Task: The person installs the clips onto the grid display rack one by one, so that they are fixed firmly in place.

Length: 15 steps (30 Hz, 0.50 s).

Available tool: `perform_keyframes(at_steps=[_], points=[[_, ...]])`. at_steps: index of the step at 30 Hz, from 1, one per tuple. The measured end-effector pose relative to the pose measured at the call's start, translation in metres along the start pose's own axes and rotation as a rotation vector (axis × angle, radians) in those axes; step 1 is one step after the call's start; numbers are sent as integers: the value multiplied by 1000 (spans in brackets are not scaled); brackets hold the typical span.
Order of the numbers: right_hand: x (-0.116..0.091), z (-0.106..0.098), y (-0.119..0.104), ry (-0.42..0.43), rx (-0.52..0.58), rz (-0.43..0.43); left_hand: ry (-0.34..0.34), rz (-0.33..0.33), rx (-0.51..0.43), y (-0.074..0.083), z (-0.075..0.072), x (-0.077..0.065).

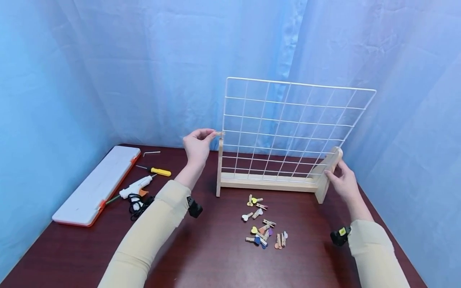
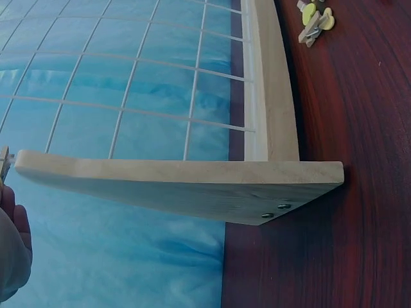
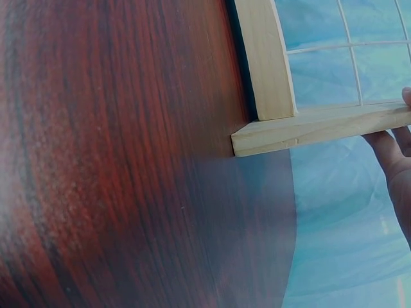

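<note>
A white wire grid (image 1: 301, 83) leans back in a wooden stand (image 1: 266, 183) on the table. My left hand (image 1: 197, 147) pinches a small wooden clothespin (image 1: 219, 133) at the grid's left edge, just above the left side panel (image 1: 219, 168). In the left wrist view, that clothespin (image 2: 4, 162) shows at the frame's edge, close to the panel's rounded tip. With thumb and fingers on either side, my right hand (image 1: 344, 181) grips the stand's right side panel (image 1: 323, 188). The right wrist view shows fingers (image 3: 385, 151) under this panel (image 3: 321, 130).
Several clothespins with colored hearts (image 1: 264, 230) lie scattered before the stand. At left are a white case (image 1: 97, 184) with orange edges, a glue gun (image 1: 136, 187) with a black cord, a yellow-handled screwdriver (image 1: 161, 172) and a hex key (image 1: 152, 152). Blue curtains (image 1: 162, 80) surround the table.
</note>
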State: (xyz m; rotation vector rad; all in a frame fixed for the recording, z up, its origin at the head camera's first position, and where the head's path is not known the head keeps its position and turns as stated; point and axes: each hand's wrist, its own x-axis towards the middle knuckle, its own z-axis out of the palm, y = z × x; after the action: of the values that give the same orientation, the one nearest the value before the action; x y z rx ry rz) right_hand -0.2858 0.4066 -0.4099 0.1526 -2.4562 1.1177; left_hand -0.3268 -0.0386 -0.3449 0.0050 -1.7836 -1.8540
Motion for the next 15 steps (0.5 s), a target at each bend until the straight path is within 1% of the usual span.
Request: perform_keyframes(at_steps=[2,5,9,11,13,15], points=[[-1,-2,-4,-6,4,0,-16,1,7,-1,2,0],[-2,-4,-10,-14,13,-3,-38,26,-8,-2,2,0],[-2,-2,-8,-13,16,0,-88,67,-21,-1,-3,-3],[-1,-1,-4,-13,11,-1,-118,95,8,3,-8,-6],[0,0,1,-10,12,-7,-149,141,52,7,-13,-11],[0,1,3,-9,14,-19,-180,186,97,11,-18,-19]])
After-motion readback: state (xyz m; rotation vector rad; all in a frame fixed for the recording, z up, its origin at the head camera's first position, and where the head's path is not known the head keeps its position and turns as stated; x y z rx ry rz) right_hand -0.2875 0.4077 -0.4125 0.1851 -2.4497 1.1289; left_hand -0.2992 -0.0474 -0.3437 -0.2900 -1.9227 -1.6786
